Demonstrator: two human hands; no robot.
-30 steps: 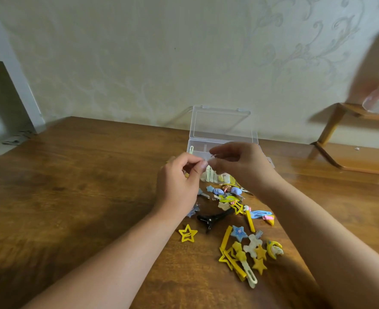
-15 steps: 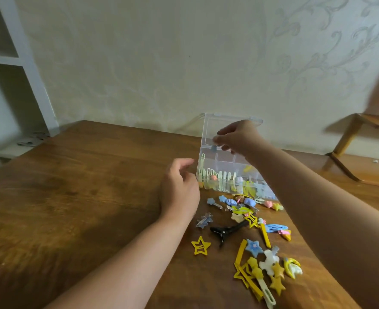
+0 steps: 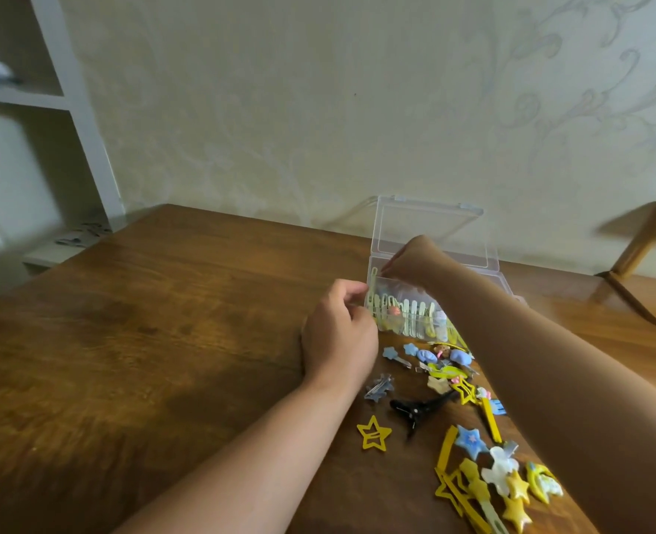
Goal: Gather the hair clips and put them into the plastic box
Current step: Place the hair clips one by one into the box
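Observation:
The clear plastic box [image 3: 403, 325] stands on the table with its lid [image 3: 430, 229] upright, and several pale yellow clips line its front wall. My right hand [image 3: 415, 264] dips into the box's left rear corner. Its fingertips are pinched on a small hair clip that they mostly hide, beside an upright yellow clip [image 3: 374, 277]. My left hand [image 3: 338, 333] rests on the table against the box's left front corner, fingers curled with nothing in them. Loose hair clips lie in front of the box, among them a yellow star outline [image 3: 374, 434], a black claw clip [image 3: 415, 409] and a blue star [image 3: 471, 441].
The brown wooden table [image 3: 145, 341] runs back to a patterned wall just behind the box. A white shelf unit [image 3: 76, 109] stands at the far left. A wooden chair frame [image 3: 635, 264] is at the right, beyond the table's edge.
My hands were together in front of the box, then parted. My right hand rose over the box and has lowered into its left rear corner; my left hand settled by the front corner.

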